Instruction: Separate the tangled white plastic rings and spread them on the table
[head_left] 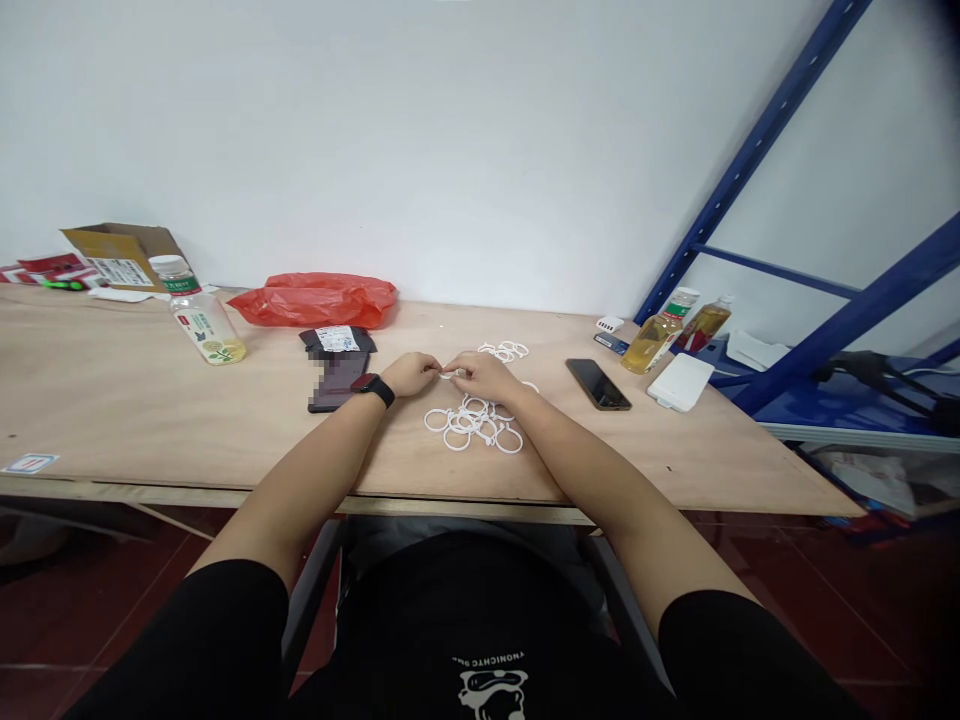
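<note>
My left hand (411, 375), with a black watch on its wrist, is closed in a pinch over the middle of the table. Right beside it, my right hand (484, 377) pinches too. Between the fingertips of both hands is a thin white ring (450, 375), mostly covered by the fingers. A loose pile of white plastic rings (486, 440) with small eyelets lies just in front of my right hand, partly under its forearm. Behind that hand rests a smaller group of white rings (504, 353).
A red plastic bag (315, 298), a black packet (341, 365), a tilted bottle (202, 320) and a cardboard box (124, 255) stand left. Toward the right are a phone (598, 384), a white case (681, 383), a tea bottle (656, 338) and a blue metal rack (750, 150).
</note>
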